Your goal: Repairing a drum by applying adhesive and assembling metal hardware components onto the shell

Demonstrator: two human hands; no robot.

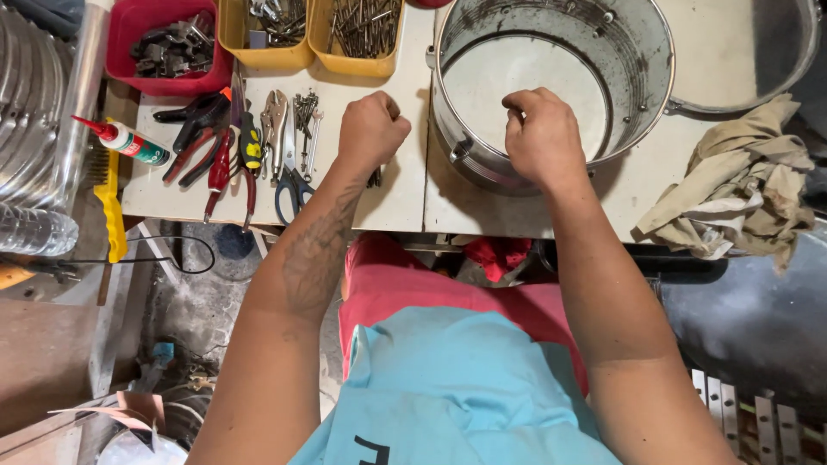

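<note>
Head view: our right hand (pixel 543 138) pinches the near rim of the round grey metal drum shell (pixel 551 82) at the table's (pixel 396 198) front edge, our left hand (pixel 370 129) fisted on something unseen, so we might tip it off.

I see a pale, scuffed tabletop (pixel 392 202) running across twelve o'clock, evenly lit. Below it at eight o'clock lies a grimy concrete floor (pixel 194 297) with a black cable loop (pixel 185 254).
</note>
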